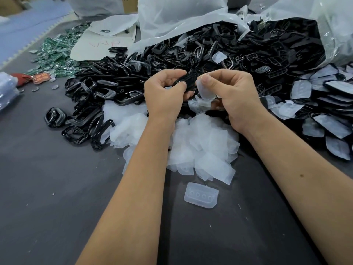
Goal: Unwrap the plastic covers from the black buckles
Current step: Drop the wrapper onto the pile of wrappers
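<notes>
A small see-through plastic cover with four round bumps (pixel 201 197) is seen lying alone on the dark grey desk (pixel 47 188), nearest the camera, just in front of a heap of soft white peeled-off plastic covers (pixel 200 146). Above that heap, a shiny black oval buckle (pixel 186 79) is gripped by the curled fingers of the left hand (pixel 165 92), while a thin clear cover (pixel 205 92), hanging down beside the buckle, is pinched by the thumb and finger of the right hand (pixel 232 92). Behind the hands, a big pile of black buckles (pixel 172 60) is spilled from a large clear plastic bag (pixel 181 18).
</notes>
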`<state>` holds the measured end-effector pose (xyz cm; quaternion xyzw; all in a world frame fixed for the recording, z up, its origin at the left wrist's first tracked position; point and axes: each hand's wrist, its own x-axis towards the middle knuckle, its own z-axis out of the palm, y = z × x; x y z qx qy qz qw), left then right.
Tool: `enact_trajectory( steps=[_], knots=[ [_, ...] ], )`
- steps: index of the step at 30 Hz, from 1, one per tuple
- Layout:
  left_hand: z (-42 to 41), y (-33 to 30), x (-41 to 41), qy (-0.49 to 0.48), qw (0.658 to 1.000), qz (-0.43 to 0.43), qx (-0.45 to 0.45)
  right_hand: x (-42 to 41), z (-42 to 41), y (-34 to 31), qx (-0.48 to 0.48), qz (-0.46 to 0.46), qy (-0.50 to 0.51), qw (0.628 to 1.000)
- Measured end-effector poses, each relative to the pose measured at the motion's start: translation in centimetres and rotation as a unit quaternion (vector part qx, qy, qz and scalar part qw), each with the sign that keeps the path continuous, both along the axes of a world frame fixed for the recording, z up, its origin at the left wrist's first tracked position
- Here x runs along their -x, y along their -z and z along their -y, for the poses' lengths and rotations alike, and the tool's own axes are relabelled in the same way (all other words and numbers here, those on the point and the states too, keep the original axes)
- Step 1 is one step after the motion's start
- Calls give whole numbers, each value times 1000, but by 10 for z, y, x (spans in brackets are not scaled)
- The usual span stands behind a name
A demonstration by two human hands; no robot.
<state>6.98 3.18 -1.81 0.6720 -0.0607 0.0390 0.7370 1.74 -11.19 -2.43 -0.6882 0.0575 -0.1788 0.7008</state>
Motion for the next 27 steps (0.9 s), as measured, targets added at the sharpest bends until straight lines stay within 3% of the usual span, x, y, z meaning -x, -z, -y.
enact_trajectory(
  steps=[10, 27],
  knots=[
    [-1, 0, 2, 17, 1000, -6, 2, -3, 5, -2, -175, 21, 26, 984],
    [0, 0, 1, 18, 1000, -2, 14, -2, 4, -3, -165, 21, -10, 986]
  ],
)
